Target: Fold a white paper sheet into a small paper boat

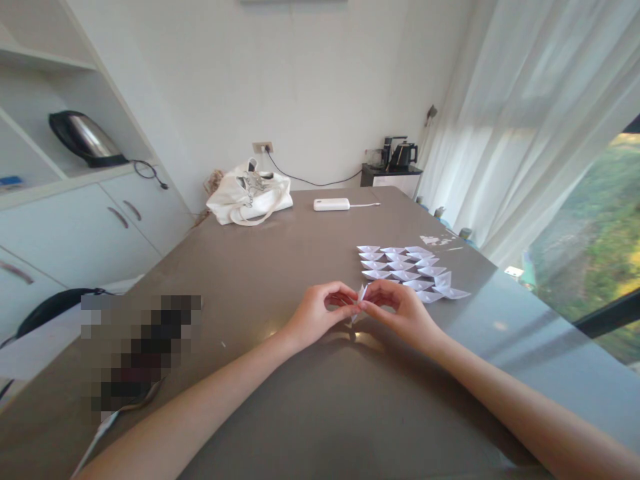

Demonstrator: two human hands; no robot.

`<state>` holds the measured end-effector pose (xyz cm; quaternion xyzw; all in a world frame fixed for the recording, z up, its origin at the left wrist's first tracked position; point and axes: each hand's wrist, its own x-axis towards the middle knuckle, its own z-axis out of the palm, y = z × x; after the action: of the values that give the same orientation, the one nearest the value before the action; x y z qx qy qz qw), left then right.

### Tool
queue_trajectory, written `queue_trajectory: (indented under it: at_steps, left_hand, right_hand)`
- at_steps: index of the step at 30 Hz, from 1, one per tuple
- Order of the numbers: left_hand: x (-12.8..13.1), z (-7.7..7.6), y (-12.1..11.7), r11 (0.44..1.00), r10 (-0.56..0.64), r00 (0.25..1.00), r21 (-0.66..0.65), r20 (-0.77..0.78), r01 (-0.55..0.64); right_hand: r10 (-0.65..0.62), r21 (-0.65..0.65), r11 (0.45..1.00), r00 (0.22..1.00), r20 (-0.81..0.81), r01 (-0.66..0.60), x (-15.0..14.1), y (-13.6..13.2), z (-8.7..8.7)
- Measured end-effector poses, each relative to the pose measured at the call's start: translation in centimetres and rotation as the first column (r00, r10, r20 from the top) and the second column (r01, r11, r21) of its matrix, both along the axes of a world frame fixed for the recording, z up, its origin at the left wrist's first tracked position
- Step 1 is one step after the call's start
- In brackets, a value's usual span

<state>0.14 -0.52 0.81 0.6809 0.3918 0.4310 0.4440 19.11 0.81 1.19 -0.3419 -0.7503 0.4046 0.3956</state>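
Observation:
Between my two hands, just above the table (300, 267), is a small folded piece of white paper (363, 293). My left hand (327, 307) pinches it from the left with thumb and fingers. From the right, my right hand (397, 303) grips the same paper, its thumb near the left thumb. Fingers cover most of the paper, so its full shape is hidden. Right behind my right hand, several white folded paper boats (401, 265) lie in rows on the tabletop; the nearest row is partly covered by that hand.
A white bag (250, 193) sits at the far left of the table, with a white power bank (331, 205) and its short cable to the right. White scraps (436, 240) lie near the right edge. A blurred-out dark object (145, 360) is at the left edge.

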Motion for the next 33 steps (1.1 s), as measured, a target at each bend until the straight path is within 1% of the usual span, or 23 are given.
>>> queue_trajectory:
  at_steps: [8,13,23,29,33]
  left_hand:
    - [-0.04,0.0,-0.07,1.0,-0.006,1.0,0.014,0.011,0.006]
    - [-0.01,0.02,0.02,1.0,-0.001,1.0,-0.013,0.02,0.002]
    - [0.01,0.23,-0.12,1.0,-0.013,1.0,0.004,0.019,0.013]
    - [0.2,0.17,-0.17,0.999,0.036,0.999,-0.001,0.004,-0.036]
    - [0.29,0.32,-0.28,0.999,0.042,0.999,0.002,0.0,-0.042]
  right_hand:
    - [-0.019,0.051,0.999,0.999,0.03,0.018,0.04,-0.03,0.04]
    - [-0.025,0.057,0.998,0.999,0.031,0.023,0.08,-0.03,-0.04]
    - [-0.033,0.081,0.996,0.998,0.047,0.029,0.06,0.0,0.01]
    - [-0.036,0.1,0.995,0.997,0.075,0.028,0.13,-0.11,-0.02]
    - [-0.042,0.102,0.994,0.996,0.075,0.034,0.08,-0.12,0.0]
